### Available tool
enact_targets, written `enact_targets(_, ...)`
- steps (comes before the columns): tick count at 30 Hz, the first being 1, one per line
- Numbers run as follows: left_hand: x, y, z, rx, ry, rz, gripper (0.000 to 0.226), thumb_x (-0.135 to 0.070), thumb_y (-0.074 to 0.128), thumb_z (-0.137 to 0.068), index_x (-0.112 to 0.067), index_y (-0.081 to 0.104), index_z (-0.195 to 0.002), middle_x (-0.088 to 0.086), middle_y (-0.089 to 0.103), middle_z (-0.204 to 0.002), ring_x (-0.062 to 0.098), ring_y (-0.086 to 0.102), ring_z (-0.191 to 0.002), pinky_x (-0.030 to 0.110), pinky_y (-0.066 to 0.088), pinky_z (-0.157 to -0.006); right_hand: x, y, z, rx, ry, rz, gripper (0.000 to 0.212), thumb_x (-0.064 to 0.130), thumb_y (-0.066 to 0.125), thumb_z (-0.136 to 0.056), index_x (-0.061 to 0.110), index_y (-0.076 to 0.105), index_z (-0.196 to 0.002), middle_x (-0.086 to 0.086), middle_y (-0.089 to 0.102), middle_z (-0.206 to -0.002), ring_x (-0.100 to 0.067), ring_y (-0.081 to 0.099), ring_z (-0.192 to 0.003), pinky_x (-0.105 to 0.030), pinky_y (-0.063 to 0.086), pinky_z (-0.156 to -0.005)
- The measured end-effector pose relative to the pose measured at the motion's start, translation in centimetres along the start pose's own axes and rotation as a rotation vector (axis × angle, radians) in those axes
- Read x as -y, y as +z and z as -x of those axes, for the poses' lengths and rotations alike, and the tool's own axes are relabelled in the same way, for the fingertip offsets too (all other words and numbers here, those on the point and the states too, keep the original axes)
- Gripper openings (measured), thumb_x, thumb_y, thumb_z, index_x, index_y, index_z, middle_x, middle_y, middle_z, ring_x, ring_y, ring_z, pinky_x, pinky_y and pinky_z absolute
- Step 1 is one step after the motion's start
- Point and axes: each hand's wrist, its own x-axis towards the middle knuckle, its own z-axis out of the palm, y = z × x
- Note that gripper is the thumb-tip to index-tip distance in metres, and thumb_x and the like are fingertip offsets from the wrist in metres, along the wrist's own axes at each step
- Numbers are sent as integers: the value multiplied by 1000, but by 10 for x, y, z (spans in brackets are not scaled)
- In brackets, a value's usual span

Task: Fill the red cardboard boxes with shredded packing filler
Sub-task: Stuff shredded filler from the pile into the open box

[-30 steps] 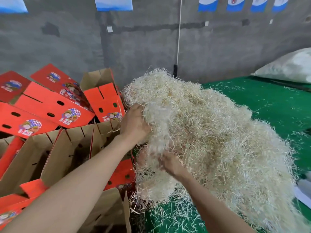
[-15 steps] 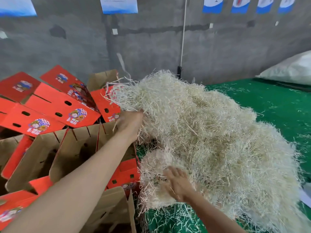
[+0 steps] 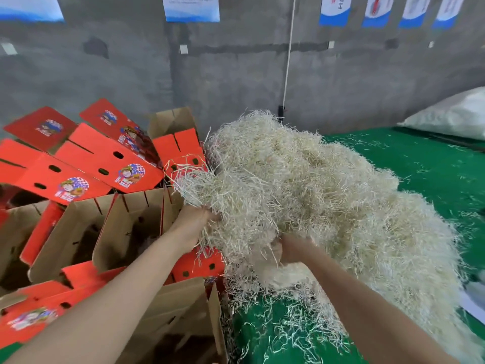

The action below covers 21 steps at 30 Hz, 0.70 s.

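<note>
The green mat before me bears a heap of shredded filler, open red boxes and a white sack.

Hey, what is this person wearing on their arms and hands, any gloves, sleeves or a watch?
Nothing that shows. The left hand and right hand wear no gloves, and both arms are bare to the frame's edge: no sleeves, watch or bands. Rings cannot be ruled out, since the shredded filler hides part of each hand.
</note>
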Motion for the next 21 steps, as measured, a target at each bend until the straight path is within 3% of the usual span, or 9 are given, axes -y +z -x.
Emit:
enact_targets(3, 10, -18, 5, 12, -14, 87, 39, 9, 67, -73, 8, 56, -111, 11, 63, -101, 25, 57, -97, 33, 45, -91, 32, -51, 20, -171, -94, 3, 38, 7, 57, -85, 16, 57, -122, -5, 59, -121, -24, 57, -110, -41, 48, -94)
enact_targets(6, 17, -46, 17, 36, 37, 125, 20, 8, 66, -75, 3, 61, -94, 5, 65, -78, 24, 58, -83, 26, 42, -72, 64, -84, 48, -529, -190, -355, 13, 12, 57, -89, 8, 66, -98, -14, 68, -96, -25, 65, -83, -35, 55, -73)
enact_targets(7, 17, -56, 25, 34, 60, 142, 15, 10, 65, -74, -2, 64, -81, 5, 64, -72, 24, 58, -77, 26, 43, -69, 75, -89, 61, -491, -248, -628, 17, 21, 62, -88, 7, 67, -94, -19, 68, -93, -25, 64, -76, -34, 55, -66)
enact_targets(9, 19, -79, 39, -32, 118, 180, 30, 15, 63, -72, -8, 63, -52, 4, 61, -60, 24, 58, -66, 25, 44, -63, 94, -95, 91, -135, -353, -1126, 41, 45, 65, -79, 11, 64, -102, -24, 64, -100, -24, 63, -76, -30, 55, -61)
enact_targets(11, 21, -104, 49, -112, 137, 230, 42, 17, 60, -70, -9, 60, -36, 0, 56, -45, 22, 55, -54, 22, 42, -52, 111, -92, 110, 148, -494, -1190, 50, 51, 65, -76, 23, 58, -117, -12, 62, -117, -21, 65, -95, -36, 55, -76)
enact_targets(14, 30, -140, 67, -138, 173, 345, 15, 11, 68, -61, -3, 65, -65, 13, 63, -74, 29, 58, -78, 36, 44, -70, 153, -84, 137, 253, -657, -1070, 58, 50, 71, -70, 57, 41, -119, 25, 42, -131, 6, 51, -113, -27, 47, -94)
enact_targets(16, 45, -150, 84, -86, 219, 257, 28, 7, 71, -55, 0, 67, -81, 17, 67, -90, 32, 62, -90, 43, 46, -85, 190, -74, 154, 284, -676, -1045, 56, 38, 68, -79, 64, 30, -110, 47, 41, -111, 33, 39, -99, 1, 37, -85)
enact_targets(18, 67, -154, 100, -45, 223, 88, 42, 5, 75, -56, -4, 67, -97, 12, 69, -97, 27, 64, -96, 48, 48, -94, 216, -52, 156, 317, -642, -1105, 47, 21, 62, -88, 50, 28, -98, 52, 47, -83, 39, 38, -77, 11, 31, -62)
enact_targets(21, 99, -166, 115, 91, 113, -17, 70, -16, 88, -55, -12, 58, -118, 6, 63, -118, 24, 57, -115, 44, 43, -102, 235, -15, 149, 223, -434, -1216, 45, 15, 72, -79, 42, 36, -88, 36, 59, -72, 25, 53, -67, 4, 39, -54)
